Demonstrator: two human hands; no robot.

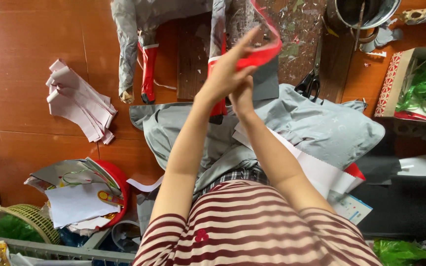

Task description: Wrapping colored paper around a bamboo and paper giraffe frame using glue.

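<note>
One red strip (265, 49) is held raised above the floor, pinched between left hand (225, 74) fingers | right hand (242, 96) is pressed under the left, finger state cannot be told | one scissors (311, 79) | one stack of white cutouts (80, 101) | one green basket (23, 221)

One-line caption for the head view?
Left hand and right hand hold up a curled red strip above grey cloth.
</note>
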